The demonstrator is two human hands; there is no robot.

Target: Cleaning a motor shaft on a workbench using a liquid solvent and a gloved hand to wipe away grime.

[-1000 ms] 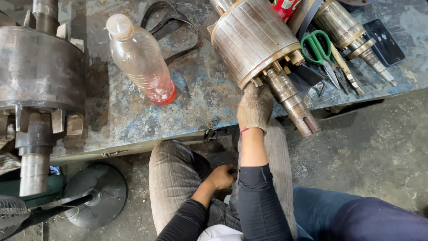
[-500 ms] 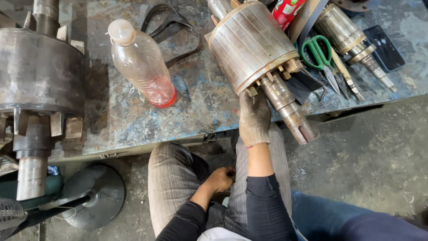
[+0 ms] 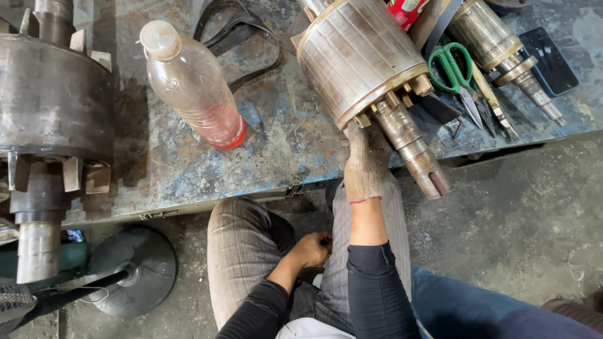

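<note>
Gloved right hand (image 3: pixel 365 162) flat, fingers spread against rotor (image 3: pixel 361 59) end, shaft toward 5 o'clock; left hand (image 3: pixel 309 249) curled loosely at lap, holding nothing visible; rotor rests on desk (image 3: pixel 157 169).

Rotor (image 3: pixel 361 59): dull grey metal, finely ribbed.
Shaft (image 3: pixel 414 150): tarnished steel.
Glove (image 3: pixel 365 164): grimy knit cloth.
Bottle (image 3: pixel 195 88): clear glossy plastic.
Bench (image 3: pixel 276 150): scuffed, rust-flecked painted metal.

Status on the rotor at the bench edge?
Done: rotor lies on the bench, shaft overhanging the edge. In hand: gloved right hand touches its end beside the shaft; bare left hand rests in the lap. Left: scissors and pliers lie unused.
</note>
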